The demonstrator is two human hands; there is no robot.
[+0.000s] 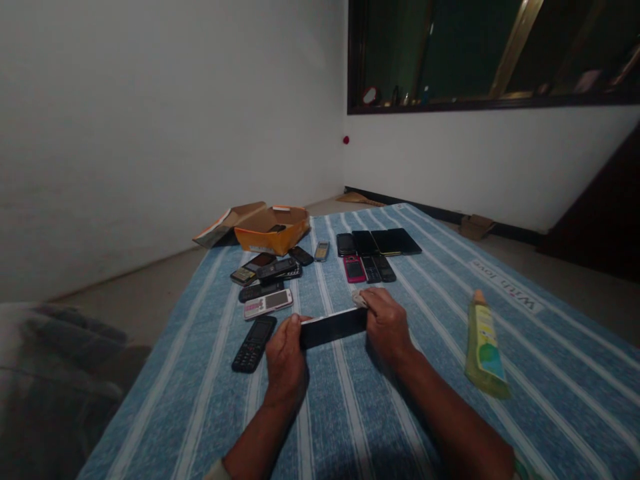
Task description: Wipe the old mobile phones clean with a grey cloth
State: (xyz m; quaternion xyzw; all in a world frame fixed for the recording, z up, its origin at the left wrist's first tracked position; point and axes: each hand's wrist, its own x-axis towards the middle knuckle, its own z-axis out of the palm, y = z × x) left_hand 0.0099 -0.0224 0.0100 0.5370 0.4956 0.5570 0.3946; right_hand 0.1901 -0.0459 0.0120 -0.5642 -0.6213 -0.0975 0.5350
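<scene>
A dark flat smartphone (334, 328) is held sideways above the striped cloth, one end in each hand. My left hand (287, 355) is closed on its left end, thumb along the upper edge. My right hand (389, 327) grips the right end and also has a small crumpled whitish cloth (359, 299) in its fingers. Left of my left hand lies a black keypad phone (254, 343). Beyond it are a white and pink phone (269, 304) and several dark phones (277, 269) in a loose pile.
An open orange box (273, 241) stands at the far left with its lid tipped back. Phones in rows, a pink one (355, 269) among them, lie past my right hand. A bottle of yellowish liquid (486, 353) lies at right on the blue striped cloth (430, 320).
</scene>
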